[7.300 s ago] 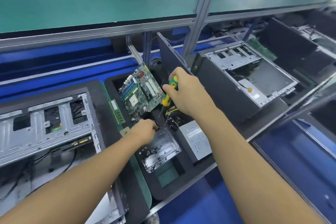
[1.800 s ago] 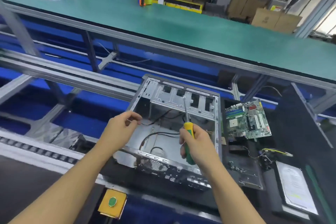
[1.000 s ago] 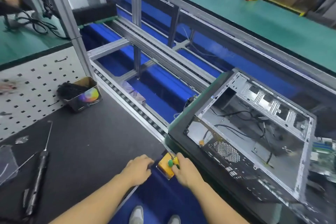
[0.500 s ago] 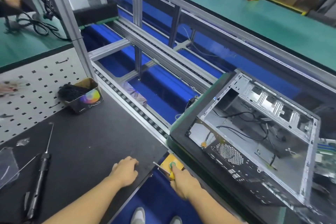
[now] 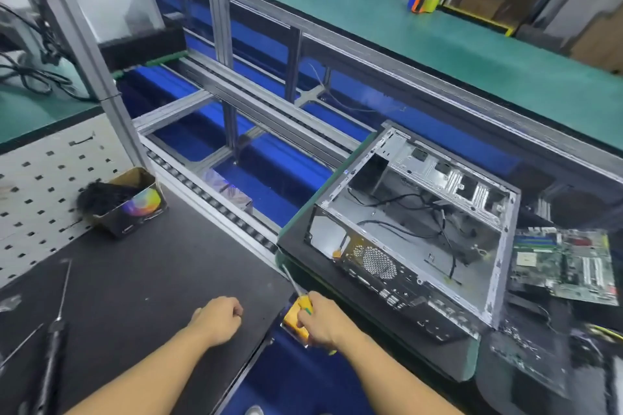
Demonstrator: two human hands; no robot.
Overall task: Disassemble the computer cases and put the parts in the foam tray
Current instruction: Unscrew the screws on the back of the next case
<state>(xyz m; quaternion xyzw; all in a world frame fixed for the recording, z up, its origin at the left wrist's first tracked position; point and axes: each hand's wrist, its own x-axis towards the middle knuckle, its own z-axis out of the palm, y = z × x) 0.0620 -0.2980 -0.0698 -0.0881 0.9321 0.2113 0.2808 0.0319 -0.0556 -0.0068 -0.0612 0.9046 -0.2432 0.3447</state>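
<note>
The right hand (image 5: 322, 323) is gripping the yellow-and-green screwdriver (image 5: 302, 300), fingers wrapped tight round the handle, and the thin shaft is pointing up and to the left. That hand is sitting right over a small yellow box (image 5: 290, 325) at the near edge of the line. The left hand (image 5: 218, 318) is resting on the dark table (image 5: 141, 280), fingers loosely curled, holding nothing at all.

Over to the right, the computer case (image 5: 414, 236) is lying on its side with the open face up. It is stripped down to bare metal, with a few black cables trailing across the floor of it. It is sitting on a dark board (image 5: 292, 242) with a green edge, just beyond the right hand. Further right, the green motherboard (image 5: 563, 263) is lying in the dark foam tray (image 5: 539, 307), just beside the case.

On the left of the table a black powered driver (image 5: 50, 357) is lying flat, well apart from both hands. Behind it a cardboard box (image 5: 129, 209) is standing by the white pegboard (image 5: 33, 195).
</note>
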